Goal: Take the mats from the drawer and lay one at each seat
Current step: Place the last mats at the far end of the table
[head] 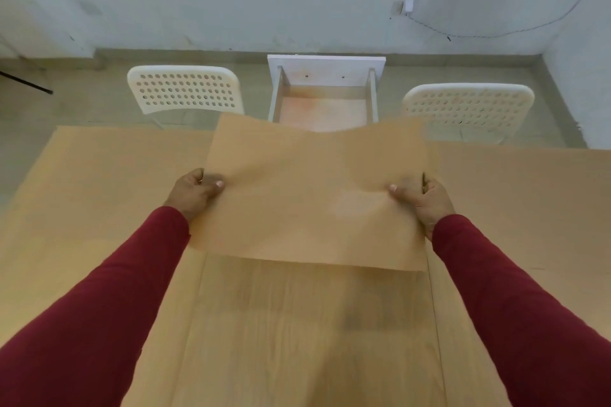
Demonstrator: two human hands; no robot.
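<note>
While both hands pinch a tan mat (314,192) (left (195,190), right (421,196)) | drawer (325,92) open, inside looks bare

mat (314,195) above table (99,208) | drawer (325,92) behind, between chairs (185,89)

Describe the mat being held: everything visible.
The mat is a thin, flexible tan sheet, roughly rectangular, plain and unpatterned, close in colour to the wooden table under it. It is held above the table, casting a shadow on it, its far edge sagging in the middle and overlapping the open white drawer. The left hand pinches its left edge and the right hand its right edge, thumbs on top.
</note>
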